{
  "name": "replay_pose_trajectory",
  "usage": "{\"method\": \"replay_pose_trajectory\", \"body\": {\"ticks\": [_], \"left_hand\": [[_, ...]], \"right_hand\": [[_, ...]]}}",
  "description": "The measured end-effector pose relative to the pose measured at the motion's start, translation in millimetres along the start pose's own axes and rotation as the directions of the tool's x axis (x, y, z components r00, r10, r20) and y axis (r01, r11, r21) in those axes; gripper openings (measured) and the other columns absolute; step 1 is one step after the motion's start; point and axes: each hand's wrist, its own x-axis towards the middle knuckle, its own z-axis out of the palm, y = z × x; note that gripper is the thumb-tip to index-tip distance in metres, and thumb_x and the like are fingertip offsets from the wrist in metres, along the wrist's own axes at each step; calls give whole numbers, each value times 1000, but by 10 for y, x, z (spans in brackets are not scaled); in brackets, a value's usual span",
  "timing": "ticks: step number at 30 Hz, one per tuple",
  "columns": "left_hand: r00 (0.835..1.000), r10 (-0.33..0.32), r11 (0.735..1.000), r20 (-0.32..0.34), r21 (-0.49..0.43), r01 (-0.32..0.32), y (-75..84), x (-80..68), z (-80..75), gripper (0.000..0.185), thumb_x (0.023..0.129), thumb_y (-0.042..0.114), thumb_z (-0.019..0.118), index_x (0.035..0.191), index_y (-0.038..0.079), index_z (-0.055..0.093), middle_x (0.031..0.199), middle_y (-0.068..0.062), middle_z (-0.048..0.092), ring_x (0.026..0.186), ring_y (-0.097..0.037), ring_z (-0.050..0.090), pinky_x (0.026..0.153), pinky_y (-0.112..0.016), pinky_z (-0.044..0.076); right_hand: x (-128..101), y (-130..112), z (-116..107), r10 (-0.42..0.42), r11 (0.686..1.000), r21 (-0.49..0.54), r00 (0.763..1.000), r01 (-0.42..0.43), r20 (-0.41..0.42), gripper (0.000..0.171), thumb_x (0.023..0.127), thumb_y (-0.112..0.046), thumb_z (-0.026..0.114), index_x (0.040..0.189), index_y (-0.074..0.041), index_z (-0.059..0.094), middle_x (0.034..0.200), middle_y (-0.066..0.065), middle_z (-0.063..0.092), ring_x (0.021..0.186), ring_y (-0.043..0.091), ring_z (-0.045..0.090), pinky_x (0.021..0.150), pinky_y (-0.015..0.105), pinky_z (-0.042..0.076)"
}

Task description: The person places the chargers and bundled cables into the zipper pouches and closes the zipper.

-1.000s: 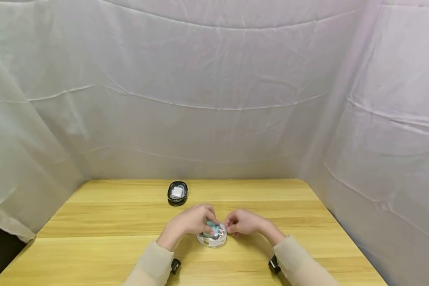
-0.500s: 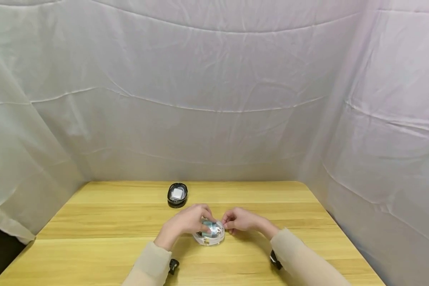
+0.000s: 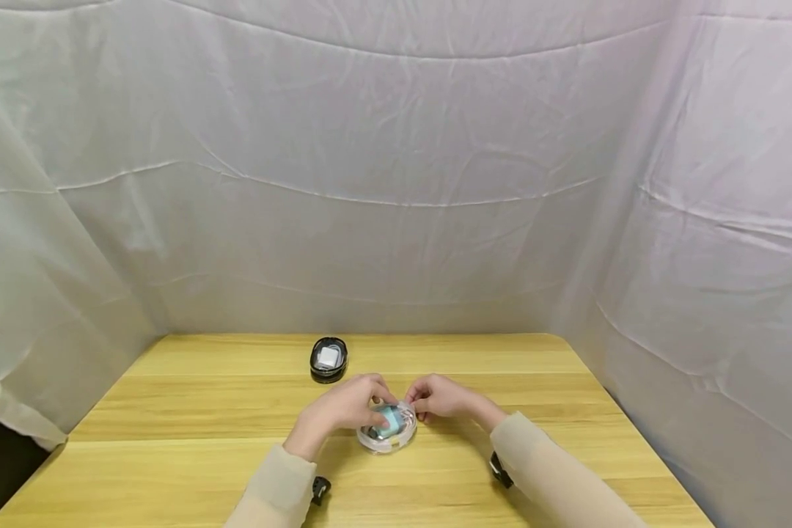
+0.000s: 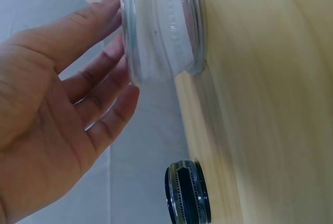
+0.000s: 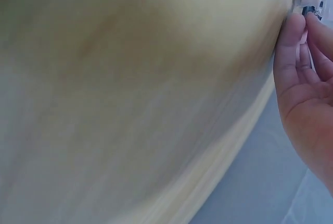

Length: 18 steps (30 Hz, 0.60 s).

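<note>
The left hand (image 3: pixel 343 412) cups the clear round case (image 3: pixel 388 431) on the table (image 3: pixel 171 447), steadying it. The right hand (image 3: pixel 438 398) pinches the case's far rim, fingertips together. A black case (image 3: pixel 328 358) lies well behind.

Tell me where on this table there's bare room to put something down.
The table is bare along its left side, from the black round case to the left edge, and on the right between the right hand and the curtain. It is crowded mid-table, where the left hand and right hand meet on the clear round case.
</note>
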Motion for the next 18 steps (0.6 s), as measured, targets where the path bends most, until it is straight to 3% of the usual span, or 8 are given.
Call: {"method": "replay_pose_trajectory", "body": {"ticks": [7, 18], "left_hand": [[1000, 24, 1000, -9, -17, -24, 9, 21, 42, 33, 83, 13, 87, 115, 13, 80, 126, 1, 67, 116, -23, 63, 97, -38, 55], [1000, 26, 1000, -15, -7, -26, 29, 26, 72, 30, 83, 14, 87, 113, 15, 81, 123, 5, 69, 118, -22, 63, 99, -40, 54]], "right_hand": [[28, 16, 3, 11, 1000, 21, 1000, -11, 1, 8, 100, 1, 63, 98, -2, 71, 81, 3, 66, 70, 14, 59, 61, 23, 54], [19, 57, -16, -12, 1000, 15, 1000, 12, 2, 8, 101, 0, 63, 99, -1, 71, 82, 1, 66, 71, 12, 59, 62, 23, 54]]}}
